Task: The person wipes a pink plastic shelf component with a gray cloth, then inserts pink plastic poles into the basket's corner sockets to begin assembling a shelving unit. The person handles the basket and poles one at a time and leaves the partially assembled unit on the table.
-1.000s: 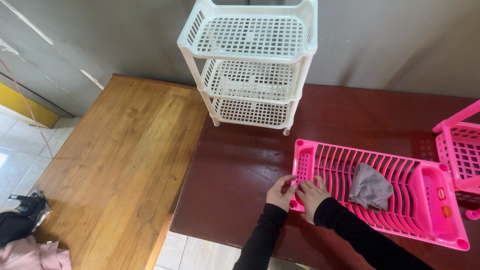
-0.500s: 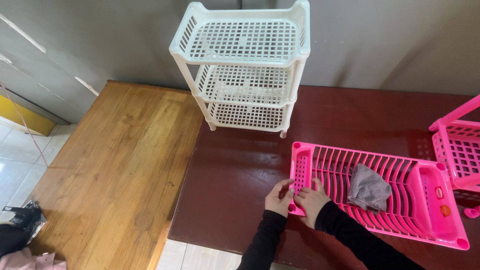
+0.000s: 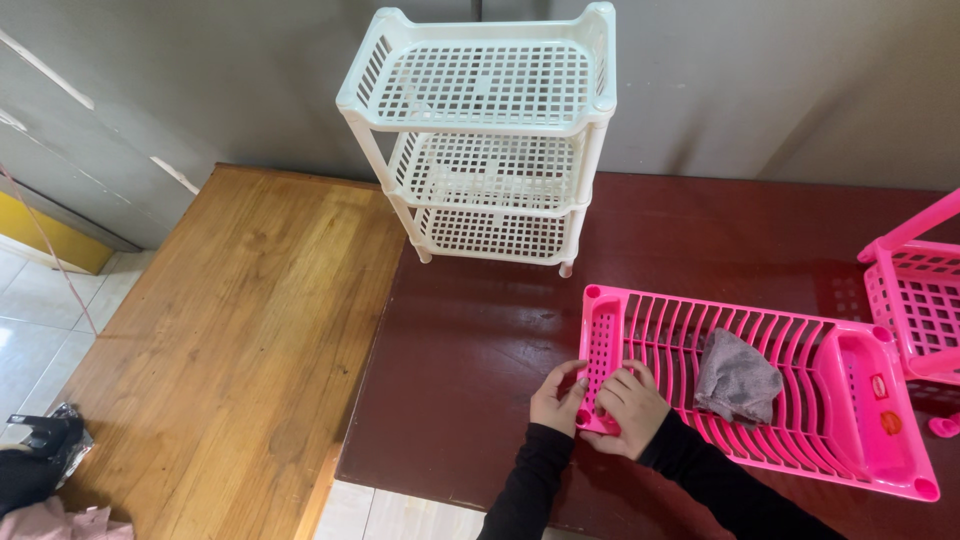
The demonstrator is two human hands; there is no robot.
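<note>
A pink plastic slatted tray point(image 3: 800, 370) lies flat on a dark red table point(image 3: 480, 340). Both my hands work at its near left corner. My left hand point(image 3: 556, 398) presses against the outside of that corner. My right hand point(image 3: 630, 408) rests on the tray's left end, fingers curled over the rim. A grey cloth point(image 3: 738, 377) lies crumpled in the middle of the tray. Both arms wear black sleeves.
A white three-tier plastic rack point(image 3: 487, 140) stands at the back of the red table against a grey wall. Part of a pink rack point(image 3: 915, 295) shows at the right edge. A light wooden table point(image 3: 230, 340) adjoins on the left, with tiled floor beyond.
My hands stay on the tray's near left corner with only small finger shifts. The view has drifted slightly, so everything sits a little lower in frame.
</note>
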